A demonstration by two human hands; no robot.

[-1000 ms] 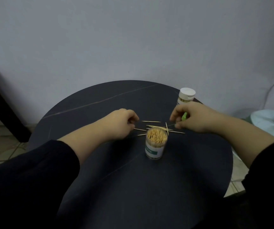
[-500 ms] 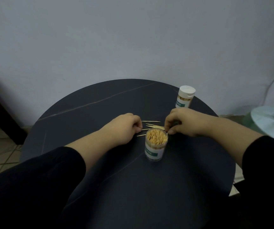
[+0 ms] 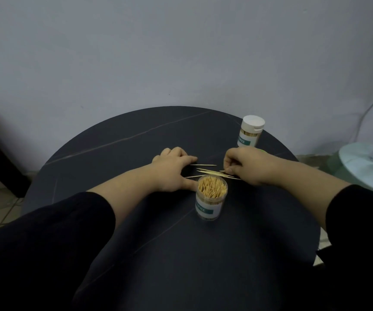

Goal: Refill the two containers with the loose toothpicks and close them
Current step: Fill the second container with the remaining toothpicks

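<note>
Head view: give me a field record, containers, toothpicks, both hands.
open container: upright, no lid, full, nearest the camera
capped container: upright, white lid on, far right of table
loose toothpicks: lying on table between the hands, behind open container
left hand: fingers extended, rests on table
right hand: fingers curled on toothpicks' right ends

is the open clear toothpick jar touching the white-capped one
Apart. The head view shows bare dark round tabletop and loose wooden toothpicks lying between the open clear plastic toothpick jar and the white-capped clear jar.
</note>
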